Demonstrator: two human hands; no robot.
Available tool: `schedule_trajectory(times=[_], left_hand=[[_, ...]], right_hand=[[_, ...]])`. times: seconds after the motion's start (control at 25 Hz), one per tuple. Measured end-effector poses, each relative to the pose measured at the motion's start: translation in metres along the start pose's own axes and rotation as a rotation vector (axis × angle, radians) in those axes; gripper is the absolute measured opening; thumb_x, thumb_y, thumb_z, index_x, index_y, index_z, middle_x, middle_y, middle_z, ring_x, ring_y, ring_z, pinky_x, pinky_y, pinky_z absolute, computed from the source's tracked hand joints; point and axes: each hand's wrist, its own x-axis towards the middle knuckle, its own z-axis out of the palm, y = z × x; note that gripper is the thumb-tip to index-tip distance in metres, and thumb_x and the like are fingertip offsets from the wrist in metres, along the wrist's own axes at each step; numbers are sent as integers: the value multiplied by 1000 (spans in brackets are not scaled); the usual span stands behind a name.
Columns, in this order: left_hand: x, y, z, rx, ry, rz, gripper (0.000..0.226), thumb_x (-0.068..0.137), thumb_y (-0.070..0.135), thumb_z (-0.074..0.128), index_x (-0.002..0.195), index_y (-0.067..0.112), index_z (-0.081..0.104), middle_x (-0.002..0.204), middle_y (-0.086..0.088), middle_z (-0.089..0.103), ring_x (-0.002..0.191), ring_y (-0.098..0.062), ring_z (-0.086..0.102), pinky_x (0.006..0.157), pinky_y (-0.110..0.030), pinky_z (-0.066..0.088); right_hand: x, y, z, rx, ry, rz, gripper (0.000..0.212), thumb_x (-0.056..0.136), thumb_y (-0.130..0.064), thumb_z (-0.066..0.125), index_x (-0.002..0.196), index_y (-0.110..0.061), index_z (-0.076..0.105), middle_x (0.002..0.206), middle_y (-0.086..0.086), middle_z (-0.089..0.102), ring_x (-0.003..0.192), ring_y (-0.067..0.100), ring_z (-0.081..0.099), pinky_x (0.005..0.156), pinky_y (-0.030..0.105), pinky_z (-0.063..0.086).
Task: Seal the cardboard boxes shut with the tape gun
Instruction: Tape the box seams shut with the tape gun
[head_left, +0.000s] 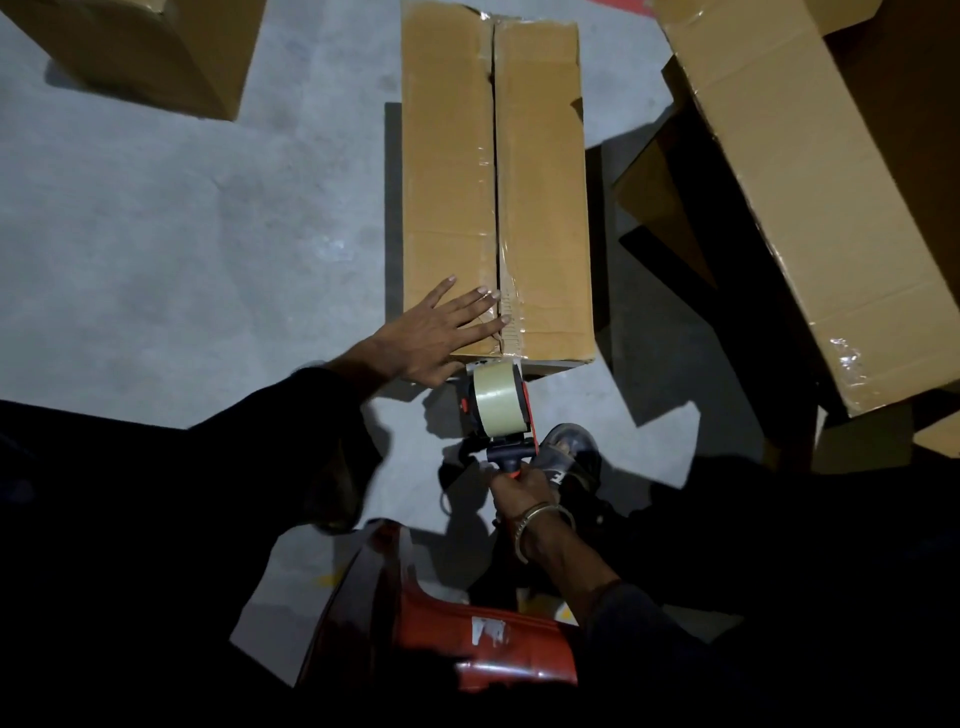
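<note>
A long brown cardboard box (545, 182) lies on the grey floor ahead of me, its two top flaps closed along a centre seam with clear tape over it. My left hand (441, 332) lies flat, fingers spread, on the box's near left corner, fingertips at the seam. My right hand (524, 493) grips the handle of a red and black tape gun (496, 410) carrying a roll of clear tape. The gun's head sits against the box's near end, just below the top edge at the seam.
Another cardboard box (156, 47) stands at the far left. At the right a big taped box (810, 197) lies tilted over flattened cardboard. A red plastic stool (457, 639) is right under me, and a shoe (566, 457) rests beside the tape gun.
</note>
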Motion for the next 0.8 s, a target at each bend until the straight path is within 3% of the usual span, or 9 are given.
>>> schedule_trajectory(times=[0.12,0.28,0.36,0.44,0.52,0.64,0.72,0.76,0.8], left_hand=[[-1,0,-5,4,-14,-3,98,96,49,58,166,28,-8,173,-17,-3,161,-30,2,125,-66,7],[-1,10,-1,77,18,-4,102,94,39,66,166,32,-5,174,-15,-7,161,-33,5,120,-73,10],[0,9,2,78,26,11,99,95,35,64,167,31,-4,174,-13,-5,161,-32,6,119,-74,10],[0,7,7,66,28,9,98,95,32,63,167,31,-5,174,-12,-4,161,-31,3,119,-74,8],[2,7,7,79,24,0,100,95,30,64,167,30,-6,174,-12,-5,161,-30,0,120,-74,7],[3,12,8,108,-1,-23,105,94,28,67,166,27,-9,174,-13,-5,161,-30,-3,119,-74,8],[4,13,7,131,-10,-51,110,91,28,70,166,26,-10,174,-14,-6,161,-29,-2,119,-74,8],[4,13,5,144,-5,-49,112,90,29,71,166,25,-11,174,-14,-6,161,-29,-2,119,-74,8],[6,15,5,132,-1,-42,112,90,29,71,166,25,-12,174,-13,-6,161,-29,-2,119,-74,7]], right_hand=[[3,0,4,106,-79,76,35,75,-44,78,60,-15,64,45,1,49,40,21,46,51,30,46],[-2,-9,0,157,-120,155,21,81,-22,63,62,-15,55,44,3,41,33,16,37,47,25,40],[6,-13,5,115,-115,170,20,66,-32,64,62,-15,55,47,3,47,42,21,47,52,32,44],[22,-15,12,73,-68,134,41,48,-43,60,74,-11,63,64,7,63,62,31,63,61,42,52],[48,-13,21,38,-75,148,56,50,-44,56,91,-8,69,87,13,72,79,37,73,67,44,58],[59,-17,23,-5,-87,176,78,37,-49,51,99,-7,71,79,13,69,72,34,69,73,47,59],[40,-31,16,54,-171,249,59,47,-42,56,87,-1,71,57,9,58,49,26,57,59,32,50],[32,-39,18,37,-265,321,35,66,-34,57,70,0,66,47,7,50,38,22,49,53,22,40],[26,-46,15,31,-356,329,35,84,-23,50,55,-5,56,40,3,41,30,18,39,50,16,30]])
